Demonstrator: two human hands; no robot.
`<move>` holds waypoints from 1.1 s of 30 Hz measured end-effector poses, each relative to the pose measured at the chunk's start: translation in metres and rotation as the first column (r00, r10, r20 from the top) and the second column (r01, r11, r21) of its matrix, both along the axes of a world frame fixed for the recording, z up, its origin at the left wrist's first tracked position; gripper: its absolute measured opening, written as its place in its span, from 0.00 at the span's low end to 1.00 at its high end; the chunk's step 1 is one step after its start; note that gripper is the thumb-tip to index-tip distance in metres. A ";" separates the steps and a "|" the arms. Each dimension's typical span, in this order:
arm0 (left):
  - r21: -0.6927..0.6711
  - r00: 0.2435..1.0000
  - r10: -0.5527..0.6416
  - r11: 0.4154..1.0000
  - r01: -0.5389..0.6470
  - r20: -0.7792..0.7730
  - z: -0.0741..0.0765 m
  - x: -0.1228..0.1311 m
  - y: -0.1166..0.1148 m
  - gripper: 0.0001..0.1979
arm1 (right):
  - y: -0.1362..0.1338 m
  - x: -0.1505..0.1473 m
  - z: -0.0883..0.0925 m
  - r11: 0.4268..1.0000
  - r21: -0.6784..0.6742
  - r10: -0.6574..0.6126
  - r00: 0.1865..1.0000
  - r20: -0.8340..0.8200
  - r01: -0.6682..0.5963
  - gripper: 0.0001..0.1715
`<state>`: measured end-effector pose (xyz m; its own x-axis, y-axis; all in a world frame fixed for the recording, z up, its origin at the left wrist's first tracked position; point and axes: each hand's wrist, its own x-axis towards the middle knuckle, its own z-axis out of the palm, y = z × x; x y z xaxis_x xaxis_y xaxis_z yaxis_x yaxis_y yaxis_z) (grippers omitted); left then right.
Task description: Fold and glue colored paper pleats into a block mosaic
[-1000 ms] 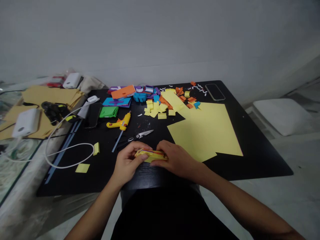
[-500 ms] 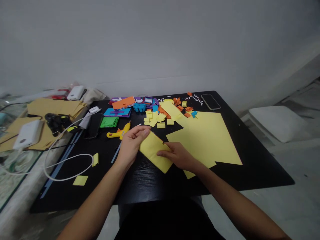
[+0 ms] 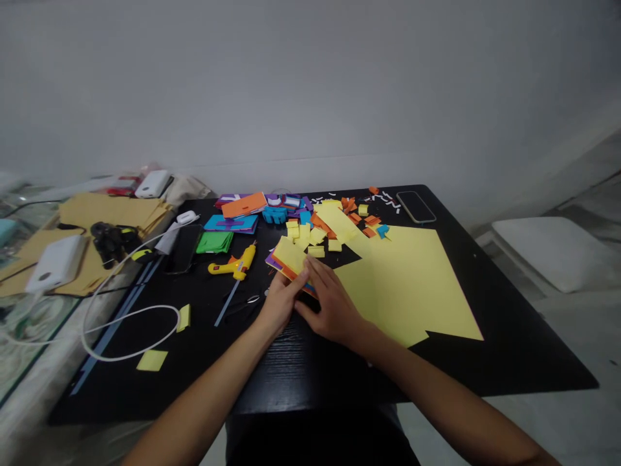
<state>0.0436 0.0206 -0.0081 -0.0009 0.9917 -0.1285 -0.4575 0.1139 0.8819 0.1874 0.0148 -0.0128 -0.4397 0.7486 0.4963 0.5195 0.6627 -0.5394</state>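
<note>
A small stack of folded paper [image 3: 290,255], yellow on top with orange, purple and blue edges, is between my two hands above the black table. My left hand [image 3: 283,299] grips it from below and the left. My right hand [image 3: 330,298] lies over its right side, fingers pressed together on it. To the left are a yellow glue gun [image 3: 241,262] with a glue stick in it and dark-handled pliers [image 3: 245,303]. Small yellow folded pieces [image 3: 316,251] lie just behind the stack. Large yellow sheets [image 3: 412,278] are spread to the right.
A phone [image 3: 416,207] lies at the back right, another phone [image 3: 184,248] at the left. Green [image 3: 215,242], blue [image 3: 231,223] and orange [image 3: 244,205] folded papers sit at the back. A white cable [image 3: 130,309] loops at left. A white stool [image 3: 538,252] stands at right.
The yellow folded paper has turned, showing multicoloured layers at its edges. My hands have come closer together around it. The pliers by the glue gun now show, and the view has shifted slightly.
</note>
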 end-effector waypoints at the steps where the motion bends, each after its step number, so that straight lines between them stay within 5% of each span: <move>1: -0.013 1.000 0.005 1.000 -0.005 -0.006 -0.002 -0.002 0.000 0.28 | 0.002 0.004 0.001 0.998 -0.042 0.033 0.998 -0.057 -0.036 0.38; 5: -0.043 1.000 0.011 0.999 -0.012 -0.029 -0.008 -0.007 0.002 0.28 | 0.018 0.018 0.003 0.935 -0.354 -0.108 0.915 -0.390 -0.040 0.17; 8: -0.032 0.997 0.010 0.999 -0.013 -0.071 -0.011 -0.008 0.005 0.30 | 0.029 0.020 -0.003 0.840 -0.542 -0.285 0.825 -0.488 -0.031 0.21; 16: 0.120 0.929 0.090 0.992 -0.050 -0.358 -0.012 -0.012 0.002 0.28 | 0.032 0.016 -0.007 0.661 -0.675 -0.117 0.845 -0.522 -0.326 0.27; 25: 0.261 0.817 0.140 0.965 0.013 -0.559 -0.009 -0.011 -0.001 0.25 | 0.034 0.019 -0.007 0.672 -0.654 -0.084 0.842 -0.533 -0.347 0.31; 33: 0.204 0.798 0.104 0.979 0.024 -0.593 -0.015 -0.011 -0.002 0.27 | 0.031 0.017 -0.013 0.635 -0.689 -0.067 0.864 -0.499 -0.348 0.29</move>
